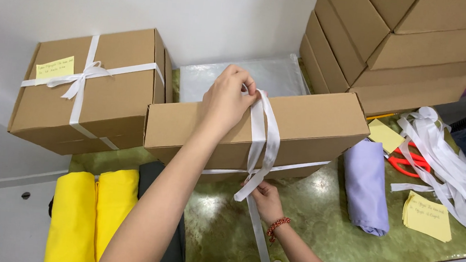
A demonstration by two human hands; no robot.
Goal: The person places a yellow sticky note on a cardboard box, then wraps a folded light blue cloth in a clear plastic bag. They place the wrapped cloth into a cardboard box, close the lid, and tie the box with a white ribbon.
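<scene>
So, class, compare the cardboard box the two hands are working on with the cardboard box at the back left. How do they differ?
The held box is tilted up on edge; the back-left box sits flat. On the held box the white ribbon hangs loose, gripped by the left hand and right hand; the back-left box's ribbon is tied in a finished bow. Only the back-left box carries a yellow note. Both are plain brown cardboard.

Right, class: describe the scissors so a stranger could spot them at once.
Start at the stack of cardboard boxes at the far right of the green table. Just below it lies a heap of white ribbon. The red-handled scissors lie beside it, partly under it, the only red tool there.
</scene>
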